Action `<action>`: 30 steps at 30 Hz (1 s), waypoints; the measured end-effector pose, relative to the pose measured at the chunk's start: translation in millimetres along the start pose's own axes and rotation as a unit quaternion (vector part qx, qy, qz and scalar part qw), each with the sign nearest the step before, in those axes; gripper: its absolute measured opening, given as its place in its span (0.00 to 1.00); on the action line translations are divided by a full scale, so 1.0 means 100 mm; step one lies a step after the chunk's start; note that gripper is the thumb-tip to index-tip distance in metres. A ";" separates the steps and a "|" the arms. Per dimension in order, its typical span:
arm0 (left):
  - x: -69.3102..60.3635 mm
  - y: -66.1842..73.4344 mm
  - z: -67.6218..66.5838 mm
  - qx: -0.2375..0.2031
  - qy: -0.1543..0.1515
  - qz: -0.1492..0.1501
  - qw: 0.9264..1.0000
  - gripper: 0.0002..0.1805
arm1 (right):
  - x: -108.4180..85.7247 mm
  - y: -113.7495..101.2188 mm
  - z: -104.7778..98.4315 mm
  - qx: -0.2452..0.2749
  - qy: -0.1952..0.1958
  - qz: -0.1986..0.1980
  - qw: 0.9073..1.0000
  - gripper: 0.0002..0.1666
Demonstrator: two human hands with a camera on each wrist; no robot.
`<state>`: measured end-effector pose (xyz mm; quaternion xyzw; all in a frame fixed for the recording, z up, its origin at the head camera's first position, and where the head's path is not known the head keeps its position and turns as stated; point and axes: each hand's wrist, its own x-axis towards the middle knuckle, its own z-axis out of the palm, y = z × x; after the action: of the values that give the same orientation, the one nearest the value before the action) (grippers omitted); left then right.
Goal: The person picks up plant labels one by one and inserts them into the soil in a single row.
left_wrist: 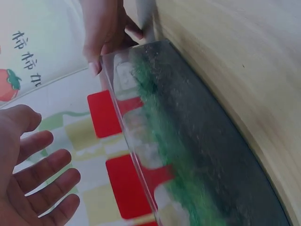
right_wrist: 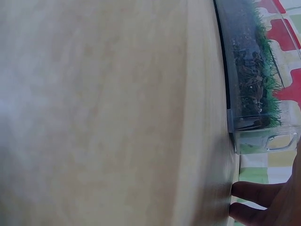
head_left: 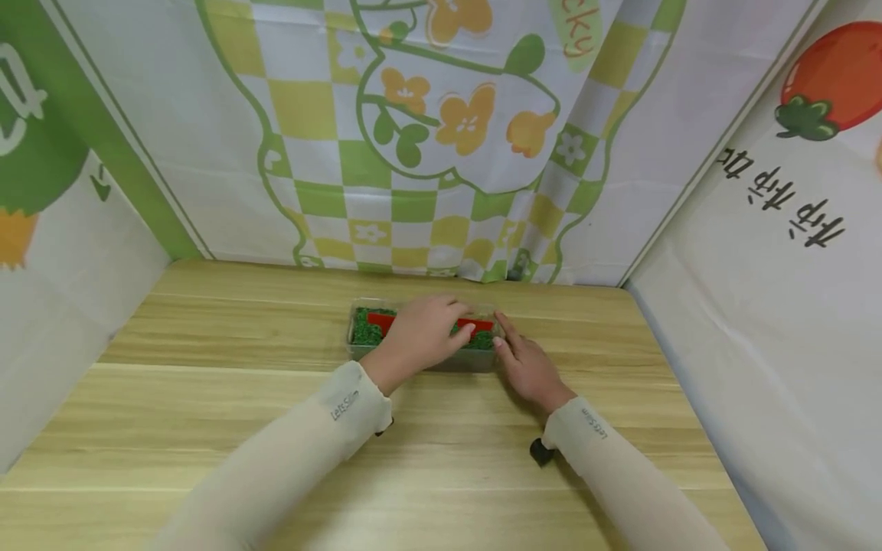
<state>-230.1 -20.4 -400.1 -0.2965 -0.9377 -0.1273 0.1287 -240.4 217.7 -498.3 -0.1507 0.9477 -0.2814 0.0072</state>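
A clear plastic box [head_left: 462, 361] stands lengthwise on the table, with dark soil [right_wrist: 247, 75] and green artificial grass [head_left: 367, 330] inside. Flat red pieces [left_wrist: 129, 186] with narrow stems stand up from the grass and rise above the rim. My left hand [head_left: 423, 333] hovers over the middle of the box, hiding part of the red; in the left wrist view its fingers are spread loosely and hold nothing. At the box's right end, my right hand [head_left: 530, 371] touches the wall with thumb and forefinger. Other right-hand fingers [right_wrist: 256, 193] rest on the tabletop.
The box sits toward the back of the wooden table [head_left: 441, 451], near a hanging patterned cloth [head_left: 310, 115]. Printed side walls [head_left: 758, 306] flank the table. A small black object [head_left: 541, 451] shows at the right cuff.
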 end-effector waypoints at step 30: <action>-1.00 -0.97 -0.26 -0.066 0.040 -0.138 0.987 0.31 | -0.01 0.02 0.00 -0.003 0.005 -0.003 1.000 0.36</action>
<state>-203.7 -157.3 -422.7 -0.1667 -0.9534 -0.2169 0.1272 -240.4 219.4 -499.5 -0.1516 0.9482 -0.2792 0.0011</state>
